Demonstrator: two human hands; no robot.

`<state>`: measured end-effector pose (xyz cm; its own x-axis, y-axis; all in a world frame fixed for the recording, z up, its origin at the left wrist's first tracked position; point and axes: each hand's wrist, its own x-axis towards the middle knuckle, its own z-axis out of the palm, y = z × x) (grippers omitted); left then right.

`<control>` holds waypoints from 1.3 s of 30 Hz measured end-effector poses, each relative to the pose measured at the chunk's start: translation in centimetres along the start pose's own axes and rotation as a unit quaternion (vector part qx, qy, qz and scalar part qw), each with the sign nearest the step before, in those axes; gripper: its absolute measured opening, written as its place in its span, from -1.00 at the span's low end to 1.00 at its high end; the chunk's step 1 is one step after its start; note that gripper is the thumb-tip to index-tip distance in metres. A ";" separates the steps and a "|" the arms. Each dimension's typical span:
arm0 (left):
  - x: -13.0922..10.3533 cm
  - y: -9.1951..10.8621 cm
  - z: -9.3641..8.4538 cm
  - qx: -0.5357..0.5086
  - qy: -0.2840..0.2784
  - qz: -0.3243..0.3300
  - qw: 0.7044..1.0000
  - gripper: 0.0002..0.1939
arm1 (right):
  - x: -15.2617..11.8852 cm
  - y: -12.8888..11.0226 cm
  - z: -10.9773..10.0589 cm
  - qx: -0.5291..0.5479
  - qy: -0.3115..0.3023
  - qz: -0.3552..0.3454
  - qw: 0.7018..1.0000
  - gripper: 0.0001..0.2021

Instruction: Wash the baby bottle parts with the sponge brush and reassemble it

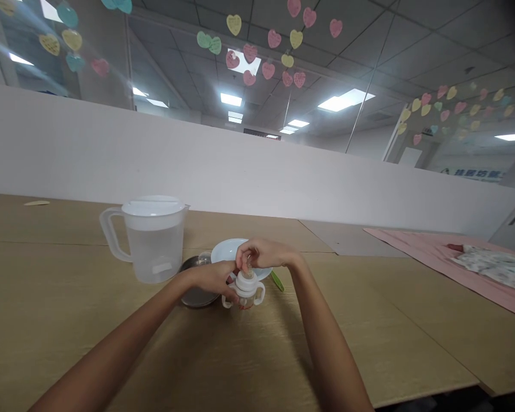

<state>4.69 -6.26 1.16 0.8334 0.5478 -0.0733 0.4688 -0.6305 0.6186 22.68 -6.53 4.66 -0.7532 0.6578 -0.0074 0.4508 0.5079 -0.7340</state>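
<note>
A baby bottle with a white collar and two white side handles stands near the middle of the table, slightly tilted. My left hand grips it from the left, fingers around its side and left handle. Above it, my right hand is bent down, its fingertips pinched on the clear teat. Behind the hands lies a white bowl, partly covered by them. A round grey metal dish sits left of the bottle, partly under my left forearm. A small clear dome shows at its far rim.
A lidded translucent pitcher holding water stands to the left. A green handle sticks out right of the bowl. On the far right, a pink cloth bears a patterned garment. A white wall runs along the table's back.
</note>
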 end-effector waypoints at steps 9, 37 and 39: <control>0.2 -0.5 0.2 0.004 0.006 0.012 1.000 -0.48 | -0.9 -1.0 -0.1 -0.007 0.004 0.028 1.000 -0.65; -0.4 -0.1 -0.2 0.067 0.006 -0.005 0.998 -0.46 | -0.6 -2.6 1.3 -0.202 0.082 0.045 0.975 -0.67; -0.3 -0.2 -0.1 0.060 0.012 0.003 0.998 -0.40 | -0.6 -2.6 1.2 -0.198 0.097 0.062 0.973 -0.71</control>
<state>4.31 -6.18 1.12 0.8291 0.5569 -0.0501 0.4977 -0.6940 0.5202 21.37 -8.91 5.72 -0.5932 0.8013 0.0777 0.7110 0.5667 -0.4164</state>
